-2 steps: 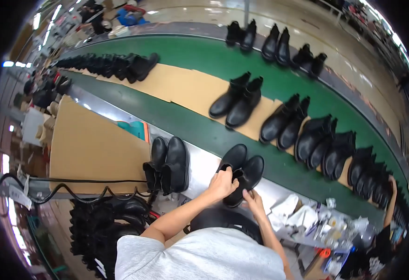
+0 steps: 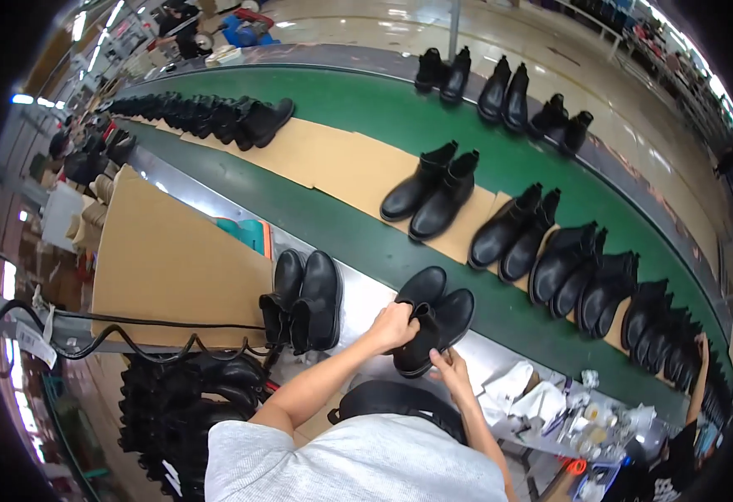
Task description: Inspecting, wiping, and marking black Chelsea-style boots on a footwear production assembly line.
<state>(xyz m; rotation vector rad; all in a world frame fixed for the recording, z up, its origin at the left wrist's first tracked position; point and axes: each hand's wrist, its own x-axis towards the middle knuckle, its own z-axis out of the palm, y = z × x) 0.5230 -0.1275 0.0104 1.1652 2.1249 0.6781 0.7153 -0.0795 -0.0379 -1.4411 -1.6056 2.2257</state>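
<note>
A pair of black ankle boots stands near the bench edge in front of me, toes pointing away. My left hand (image 2: 394,326) has its fingers closed around the upper shaft by the boots' openings. The left boot (image 2: 421,285) is partly hidden by that hand. The right boot (image 2: 455,316) leans against its mate, its shaft and heel turned toward me. My right hand (image 2: 452,372) is at the heel side of this boot, thumb and fingers closed at its edge; the exact contact is partly hidden. Another pair of black boots (image 2: 322,293) stands to the left.
Beyond the metal bench (image 2: 370,289), a green conveyor (image 2: 316,92) carries cardboard (image 2: 333,155) and rows of black boots (image 2: 443,201). A cardboard panel (image 2: 174,259) and coiled black cable (image 2: 161,343) lie left. Clutter (image 2: 600,422) and another person's arm (image 2: 699,385) are at right.
The view has shifted slightly, so the bench and boots sit a little lower and further right. My right hand has moved slightly toward me along the boot's heel; the left keeps its grip.
</note>
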